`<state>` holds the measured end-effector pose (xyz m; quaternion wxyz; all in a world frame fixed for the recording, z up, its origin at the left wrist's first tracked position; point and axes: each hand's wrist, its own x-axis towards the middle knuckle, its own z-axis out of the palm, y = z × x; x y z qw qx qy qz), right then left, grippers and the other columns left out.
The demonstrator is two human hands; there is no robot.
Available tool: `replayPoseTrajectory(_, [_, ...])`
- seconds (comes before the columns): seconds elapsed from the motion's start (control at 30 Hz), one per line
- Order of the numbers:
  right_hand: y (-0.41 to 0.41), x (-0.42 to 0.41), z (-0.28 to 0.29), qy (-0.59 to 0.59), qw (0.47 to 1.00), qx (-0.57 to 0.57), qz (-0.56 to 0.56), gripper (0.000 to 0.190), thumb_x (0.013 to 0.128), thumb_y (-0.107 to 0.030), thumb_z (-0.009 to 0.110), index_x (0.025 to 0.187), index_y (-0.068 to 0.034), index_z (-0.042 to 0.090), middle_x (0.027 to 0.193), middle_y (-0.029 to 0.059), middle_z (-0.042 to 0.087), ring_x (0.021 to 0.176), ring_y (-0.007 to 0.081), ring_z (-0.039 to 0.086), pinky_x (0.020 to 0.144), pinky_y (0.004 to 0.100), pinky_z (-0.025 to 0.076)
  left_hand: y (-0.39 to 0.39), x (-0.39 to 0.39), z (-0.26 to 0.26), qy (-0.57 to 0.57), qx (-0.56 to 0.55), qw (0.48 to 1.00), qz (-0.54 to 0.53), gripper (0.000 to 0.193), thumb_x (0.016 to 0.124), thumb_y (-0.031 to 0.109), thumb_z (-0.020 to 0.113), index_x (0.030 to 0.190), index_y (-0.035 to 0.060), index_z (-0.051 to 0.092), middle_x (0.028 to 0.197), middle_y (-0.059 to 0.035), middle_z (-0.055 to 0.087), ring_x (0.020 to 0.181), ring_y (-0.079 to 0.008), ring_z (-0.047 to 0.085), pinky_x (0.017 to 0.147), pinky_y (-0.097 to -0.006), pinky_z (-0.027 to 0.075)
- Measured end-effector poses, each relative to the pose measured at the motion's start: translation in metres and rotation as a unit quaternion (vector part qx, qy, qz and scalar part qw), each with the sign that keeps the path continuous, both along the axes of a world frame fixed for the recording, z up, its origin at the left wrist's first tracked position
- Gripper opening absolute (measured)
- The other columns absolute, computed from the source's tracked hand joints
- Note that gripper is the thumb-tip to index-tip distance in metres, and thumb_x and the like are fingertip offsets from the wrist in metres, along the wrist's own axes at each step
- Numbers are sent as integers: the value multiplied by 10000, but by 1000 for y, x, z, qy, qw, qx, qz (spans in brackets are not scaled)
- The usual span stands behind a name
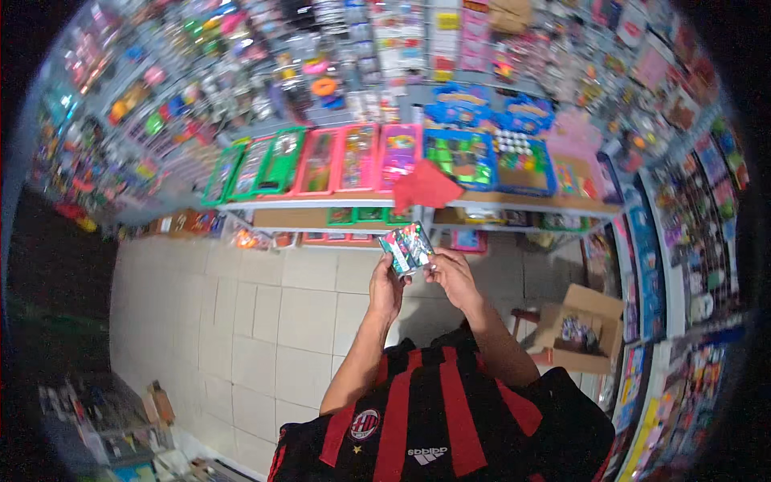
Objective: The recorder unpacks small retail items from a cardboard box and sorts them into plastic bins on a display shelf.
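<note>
A small clear plastic packet (406, 248) with a colourful, shiny printed face is held up in front of my chest. My left hand (386, 283) grips its lower left edge, and my right hand (450, 274) pinches its right edge. What lies inside the packet is too blurred to tell. Just beyond it, a red cloth or sheet (426, 185) hangs over the front edge of the shelf (361, 200). Green trays (282, 158), pink trays (317, 161) and blue trays (461, 158) of small goods stand in a row on that shelf.
Hanging packaged goods (397, 42) cover the wall ahead and both sides. An open cardboard box (593, 295) with packets inside stands at the right, near a small reddish stool (525, 316). Shelves (653, 265) run along the right side. Pale floor tiles (307, 313) extend to the left.
</note>
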<state>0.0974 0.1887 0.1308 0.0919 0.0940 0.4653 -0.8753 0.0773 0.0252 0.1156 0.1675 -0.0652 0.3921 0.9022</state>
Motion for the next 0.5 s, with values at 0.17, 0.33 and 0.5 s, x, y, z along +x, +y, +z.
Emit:
replayPoseTrajectory(0.17, [-67,-53,18,15,998,44,46,216,955,-139,566,1106,8,618,887,24,617,745,104,580,649,248,474,-70,-20,11,15,17,996,84,330,986,357,444,1187,110,533,1086,4,620,903,-119,553,679,-290,429])
replayPoseTrajectory(0.33, [-119,-100,44,68,980,159,101,252,915,-95,624,1135,25,600,899,41,634,745,95,587,647,232,472,-118,-44,24,24,26,989,144,342,987,344,441,1234,117,511,1134,0,611,948,-124,570,700,-293,461])
replayPoseTrajectory(0.5, [-156,-155,57,78,960,200,178,280,879,-69,665,1129,37,595,916,85,675,746,122,623,642,224,486,-161,-78,27,30,-3,980,199,356,985,299,444,1288,118,491,1141,0,605,972,-138,588,726,-298,501])
